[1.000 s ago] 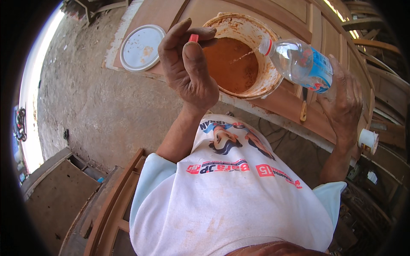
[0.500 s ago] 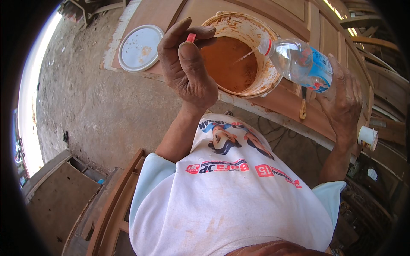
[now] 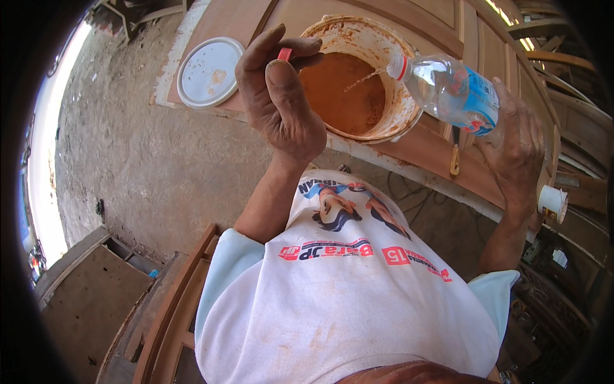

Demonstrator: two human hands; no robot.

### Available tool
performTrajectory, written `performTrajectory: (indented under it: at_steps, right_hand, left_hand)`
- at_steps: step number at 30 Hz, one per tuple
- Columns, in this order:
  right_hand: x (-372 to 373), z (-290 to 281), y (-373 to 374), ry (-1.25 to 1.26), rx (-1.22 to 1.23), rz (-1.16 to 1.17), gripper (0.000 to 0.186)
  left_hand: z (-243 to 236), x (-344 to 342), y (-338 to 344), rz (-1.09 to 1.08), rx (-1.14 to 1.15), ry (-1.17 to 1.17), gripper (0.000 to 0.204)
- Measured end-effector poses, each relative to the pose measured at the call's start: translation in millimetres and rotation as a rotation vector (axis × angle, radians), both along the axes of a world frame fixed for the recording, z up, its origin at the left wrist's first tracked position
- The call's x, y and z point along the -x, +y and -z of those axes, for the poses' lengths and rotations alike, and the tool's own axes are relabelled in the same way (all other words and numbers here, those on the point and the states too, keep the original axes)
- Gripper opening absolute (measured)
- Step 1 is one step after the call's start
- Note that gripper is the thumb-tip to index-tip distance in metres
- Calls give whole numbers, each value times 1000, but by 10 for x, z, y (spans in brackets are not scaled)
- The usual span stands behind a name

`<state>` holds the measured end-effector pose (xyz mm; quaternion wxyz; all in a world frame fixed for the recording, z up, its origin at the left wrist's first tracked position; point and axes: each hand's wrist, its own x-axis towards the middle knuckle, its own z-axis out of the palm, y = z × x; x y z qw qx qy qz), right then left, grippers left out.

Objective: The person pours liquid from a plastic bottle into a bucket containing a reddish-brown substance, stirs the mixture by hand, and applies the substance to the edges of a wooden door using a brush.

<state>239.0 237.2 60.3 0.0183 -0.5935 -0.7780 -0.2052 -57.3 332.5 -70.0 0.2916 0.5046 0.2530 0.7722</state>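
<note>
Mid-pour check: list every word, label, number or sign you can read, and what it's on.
I'm not copying wording, only placing it:
White shirt: bold red and dark lettering, plus a number in a red square; finer lines too small to read.
Clear bottle in the right hand: blue label with print too small to read.
White tub, far right: marking too small to read.

Wooden panel [image 3: 430,150] carries bucket [image 3: 358,33], round lid [image 3: 211,72], wooden-handled tool [image 3: 455,160].
</note>
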Motion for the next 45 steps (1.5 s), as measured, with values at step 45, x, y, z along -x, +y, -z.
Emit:
performTrajectory:
  at_steps: [45]
  right_hand:
    - [-80, 1074, -1115, 918, 60, 13, 93]
  left_hand:
    - [-607, -708, -964, 783, 399, 145, 41]
